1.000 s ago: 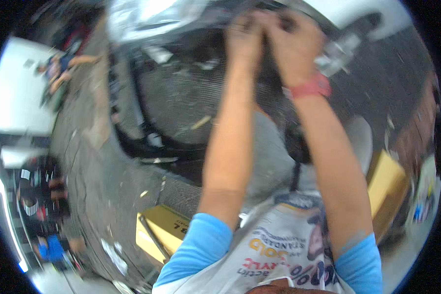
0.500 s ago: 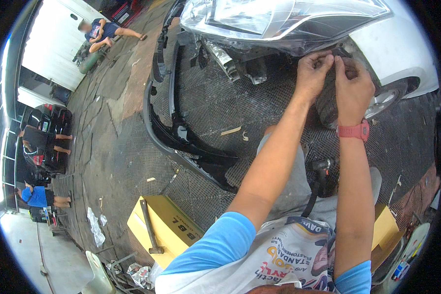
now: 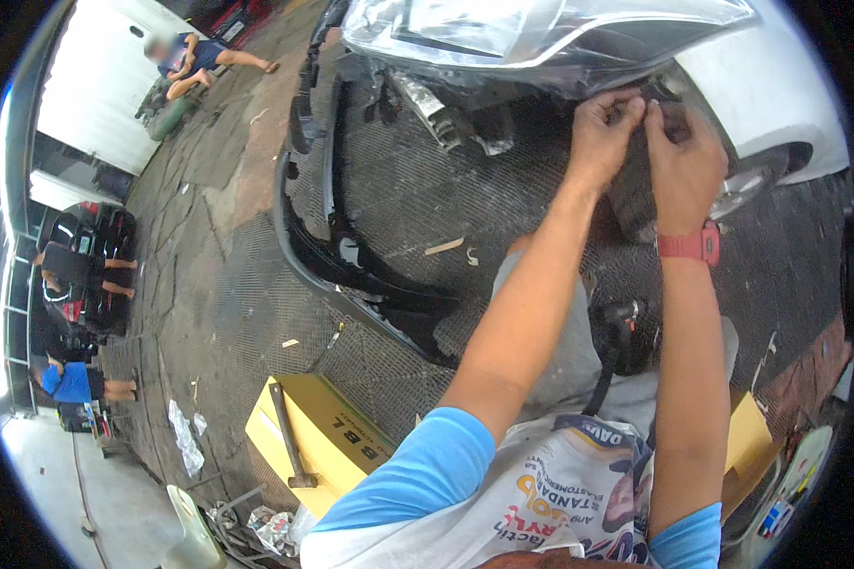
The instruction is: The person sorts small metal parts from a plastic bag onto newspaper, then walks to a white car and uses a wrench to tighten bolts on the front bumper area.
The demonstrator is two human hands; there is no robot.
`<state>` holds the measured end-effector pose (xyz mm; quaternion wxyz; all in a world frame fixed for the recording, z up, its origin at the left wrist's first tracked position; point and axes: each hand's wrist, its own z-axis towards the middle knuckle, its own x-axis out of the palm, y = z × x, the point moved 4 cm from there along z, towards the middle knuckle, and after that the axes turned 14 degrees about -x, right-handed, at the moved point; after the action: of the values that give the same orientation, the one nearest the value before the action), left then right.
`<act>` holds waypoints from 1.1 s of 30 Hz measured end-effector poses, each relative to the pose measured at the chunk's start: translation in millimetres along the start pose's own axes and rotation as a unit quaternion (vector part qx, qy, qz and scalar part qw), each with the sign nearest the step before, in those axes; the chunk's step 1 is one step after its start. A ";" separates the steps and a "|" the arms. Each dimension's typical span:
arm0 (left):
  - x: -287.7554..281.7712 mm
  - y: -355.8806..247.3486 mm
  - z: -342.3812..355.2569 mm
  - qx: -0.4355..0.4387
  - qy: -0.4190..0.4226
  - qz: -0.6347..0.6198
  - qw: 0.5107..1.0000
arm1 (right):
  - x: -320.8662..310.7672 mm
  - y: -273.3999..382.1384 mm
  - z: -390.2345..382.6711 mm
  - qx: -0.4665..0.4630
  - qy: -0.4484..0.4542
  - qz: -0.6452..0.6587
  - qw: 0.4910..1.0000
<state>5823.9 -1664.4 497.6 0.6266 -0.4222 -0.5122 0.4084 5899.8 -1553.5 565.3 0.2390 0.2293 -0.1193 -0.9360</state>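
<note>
Both my hands are raised close together below the outer corner of a car's clear headlight (image 3: 541,33), in front of the wheel arch. My left hand (image 3: 605,133) has thumb and forefinger pinched, and what they hold is too small or hidden to make out. Beside it, my right hand (image 3: 685,156), with a red watch (image 3: 693,245) on the wrist, is pinched in the same way, its thumb near the left fingertips. The white fender (image 3: 764,76) curves past my right hand, above the front wheel (image 3: 745,190). Silver metal brackets (image 3: 436,114) hang under the headlight.
A detached black bumper (image 3: 304,256) lies on the matted floor at my left. Nearer stands a yellow cardboard box (image 3: 346,431) with a hammer (image 3: 289,436) on top. A black power tool (image 3: 621,332) rests by my legs. Several people and a dark car (image 3: 90,266) are farther left.
My hands stay pinched at nearly the same spot under the headlight. The view has shifted slightly, moving the bumper and headlight a little left and up in the picture.
</note>
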 end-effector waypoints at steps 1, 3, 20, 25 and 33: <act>1.8 4.3 2.6 -0.008 0.002 0.003 1.000 | -1.8 -3.9 1.8 0.021 0.029 -0.016 0.999; -4.8 10.3 8.7 -0.005 0.015 0.000 1.000 | 6.0 -3.3 1.9 0.025 0.052 -0.032 0.998; -5.5 13.0 4.6 0.005 0.024 -0.067 0.997 | -13.7 9.4 -3.0 0.021 -0.052 0.000 0.998; -14.0 14.3 9.4 0.013 0.045 -0.079 0.996 | -4.8 11.1 -2.8 0.108 -0.019 0.050 0.993; -9.1 27.9 5.5 -0.058 0.104 0.071 0.990 | 6.4 -24.7 -12.1 0.164 0.001 0.048 0.985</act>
<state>5815.0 -1663.7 469.1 0.6200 -0.5336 -0.4357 0.3755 5891.0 -1536.9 544.2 0.2431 0.2603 -0.2814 -0.8910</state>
